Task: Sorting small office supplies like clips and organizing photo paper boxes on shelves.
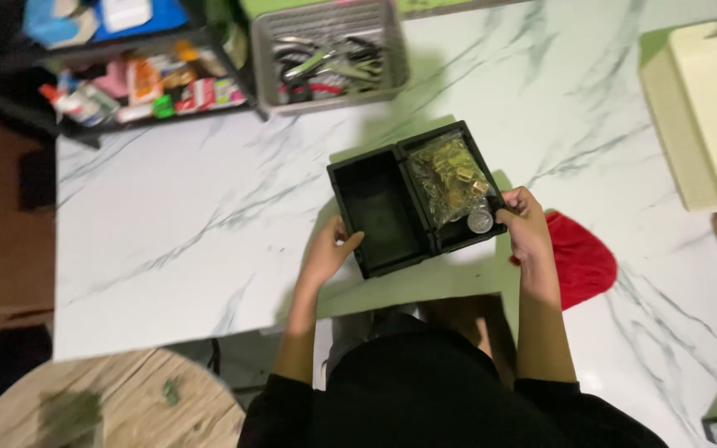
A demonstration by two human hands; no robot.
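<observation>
At the far left, a dark shelf crowded with bottles and small coloured packets is seen along the upper edge, and a round wooden surface is seen at the lower corner. Next to the shelf, a grey basket of pliers and other tools is set on the white marbled tabletop. Near the middle of the tabletop, a black box lies open, tilted a little, its two halves side by side. The left half is seen empty and is gripped at its near edge by the left hand, the thumb hooked over the rim and the fingers curled beneath, the forearm raised straight from the body. The right half is filled by a clear bag of gold-coloured pieces, and a silver coin is rested at its near corner. That corner is clasped by the right hand, fingers bent around the box's side and the thumb laid just beside the coin, the wrist slightly bent inward. Just behind the right hand, a red cloth is spread on the tabletop. At the far right, a cream tray is placed well apart from the box.
</observation>
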